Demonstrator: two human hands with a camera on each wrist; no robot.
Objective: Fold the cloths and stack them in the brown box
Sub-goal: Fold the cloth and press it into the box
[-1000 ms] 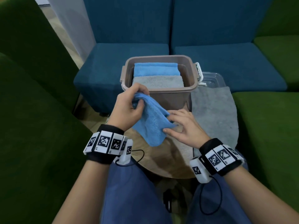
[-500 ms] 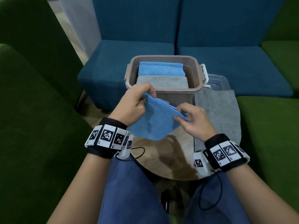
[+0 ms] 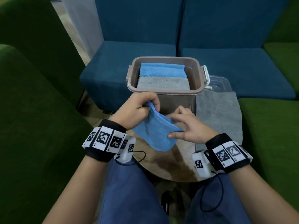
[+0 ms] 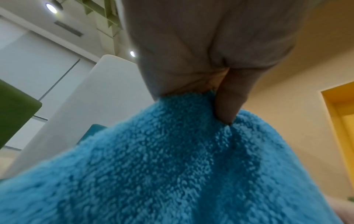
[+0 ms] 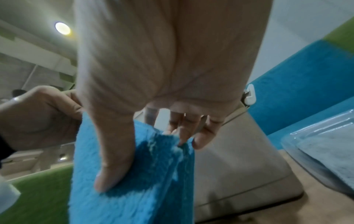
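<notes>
A folded blue cloth (image 3: 157, 131) hangs in the air just in front of the brown box (image 3: 165, 94). My left hand (image 3: 139, 109) pinches its upper left corner; the left wrist view shows fingers curled into the blue cloth (image 4: 172, 159). My right hand (image 3: 186, 128) holds the right edge, thumb on the near face and fingers behind, as seen on the blue cloth (image 5: 145, 166) in the right wrist view. Inside the box lie a folded grey cloth (image 3: 163, 84) in front and a folded blue cloth (image 3: 162, 70) behind it.
A flat grey cloth (image 3: 216, 112) lies on the round wooden table (image 3: 163, 164) right of the box, partly over a clear lid (image 3: 218, 83). Blue sofa seats (image 3: 234, 70) stand behind, green armchairs (image 3: 32, 110) on both sides.
The blue cloth has been turned and drawn taut between both hands. My right hand slid along its edge to the lower right corner and now grips it with thumb in front.
</notes>
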